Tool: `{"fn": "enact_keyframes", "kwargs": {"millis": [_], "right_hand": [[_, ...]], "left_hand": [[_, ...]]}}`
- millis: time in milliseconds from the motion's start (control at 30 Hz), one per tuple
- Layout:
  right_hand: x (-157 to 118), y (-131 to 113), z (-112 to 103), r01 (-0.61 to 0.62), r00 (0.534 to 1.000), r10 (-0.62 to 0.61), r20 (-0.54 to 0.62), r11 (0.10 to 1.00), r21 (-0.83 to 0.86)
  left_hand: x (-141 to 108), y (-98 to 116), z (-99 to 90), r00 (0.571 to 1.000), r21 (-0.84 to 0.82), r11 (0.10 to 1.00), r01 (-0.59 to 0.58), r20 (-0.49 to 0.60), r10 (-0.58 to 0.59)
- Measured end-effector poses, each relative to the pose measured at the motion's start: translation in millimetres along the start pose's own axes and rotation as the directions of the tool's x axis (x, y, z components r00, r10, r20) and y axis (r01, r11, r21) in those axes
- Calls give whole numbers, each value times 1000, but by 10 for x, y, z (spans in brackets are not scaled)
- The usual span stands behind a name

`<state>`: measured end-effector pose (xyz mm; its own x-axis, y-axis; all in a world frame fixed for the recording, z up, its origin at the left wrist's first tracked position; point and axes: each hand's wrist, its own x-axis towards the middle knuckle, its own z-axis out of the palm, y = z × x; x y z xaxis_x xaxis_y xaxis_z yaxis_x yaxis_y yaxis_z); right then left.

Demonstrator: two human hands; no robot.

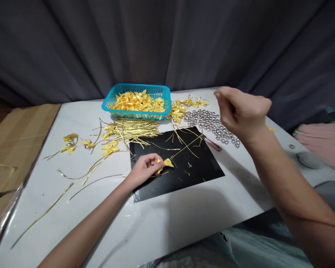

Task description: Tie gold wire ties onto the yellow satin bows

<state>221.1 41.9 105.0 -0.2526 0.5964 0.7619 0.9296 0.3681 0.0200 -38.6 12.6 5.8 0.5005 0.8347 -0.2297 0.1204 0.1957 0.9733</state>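
My left hand (147, 166) is closed in a pinch on a yellow ribbon flower (168, 162), low over a black mat (195, 169). A thin gold strand (187, 146) slants up and right from near the flower; where its far end goes, I cannot tell. Raised high at the right is my right hand (242, 111), its fingers curled tight with thumb and forefinger together. Whatever it may grip is too small or hidden to make out. Short gold clippings lie scattered over the mat, and a small pink tool (213, 144), perhaps snips, rests at its right edge.
Behind the mat, a blue basket (107, 105) holds many yellow ribbon pieces. Gold twist strips (135, 129) are heaped in front of it. Silver beads (212, 124) spread below my right hand. Finished-looking yellow flowers (69, 143) lie left on the white table (195, 208).
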Motion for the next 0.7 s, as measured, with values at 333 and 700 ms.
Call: {"fn": "enact_keyframes", "kwargs": {"millis": [333,700], "right_hand": [[-252,-494,282,-483,872,272,407,611,627],[-769,-1136,490,-893,358,162,920,-229,388]], "left_hand": [[9,-82,-46,994,-133,987,-92,-72,83],[35,-90,-36,996,-316,948,-32,-95,2]]}}
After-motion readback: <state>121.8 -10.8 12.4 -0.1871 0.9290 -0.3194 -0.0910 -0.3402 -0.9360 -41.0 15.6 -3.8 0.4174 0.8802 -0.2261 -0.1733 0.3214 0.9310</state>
